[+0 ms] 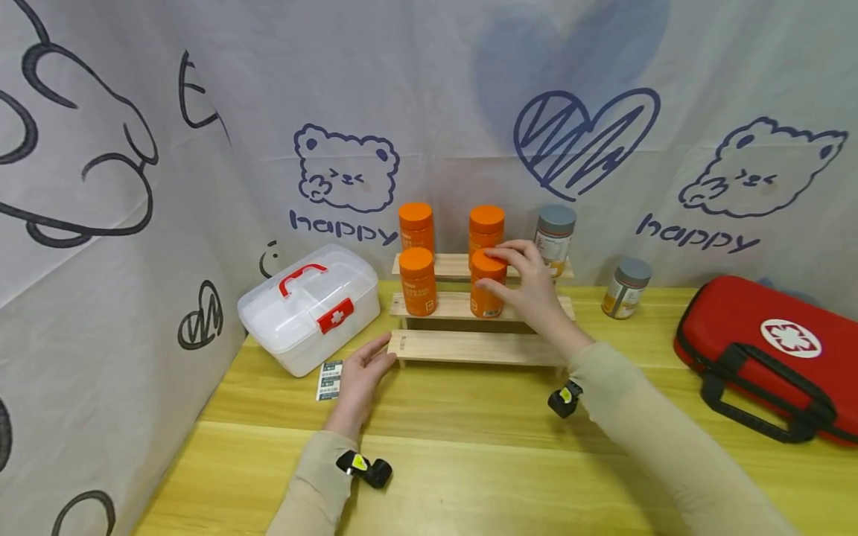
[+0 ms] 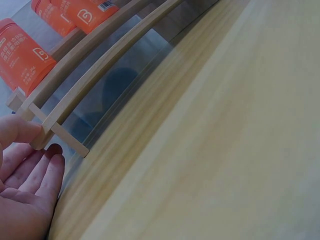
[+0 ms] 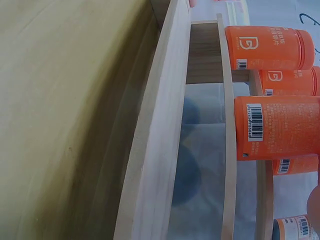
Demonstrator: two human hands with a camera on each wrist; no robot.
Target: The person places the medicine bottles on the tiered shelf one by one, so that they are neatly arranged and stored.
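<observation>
My right hand (image 1: 532, 286) grips an orange jar (image 1: 487, 286) on the middle step of a wooden tiered stand (image 1: 469, 348), thumb on its left side and fingers by the lid. In the right wrist view that orange jar (image 3: 277, 127) shows its barcode, its base at the step; only a bit of the hand (image 3: 314, 212) appears. At the stand's left end, my left hand (image 1: 365, 376) holds the lowest step's corner between thumb and fingers. Another orange jar (image 1: 418, 283) stands left on the middle step. Two more orange jars (image 1: 416, 223) and a grey-lidded jar (image 1: 556, 234) are on the top step.
A clear box with a red handle (image 1: 308, 305) sits left of the stand, a small printed sheet (image 1: 329, 380) in front of it. To the right are another grey-lidded jar (image 1: 626, 289) and a red first-aid case (image 1: 771, 350). A printed cloth (image 1: 436, 89) hangs behind.
</observation>
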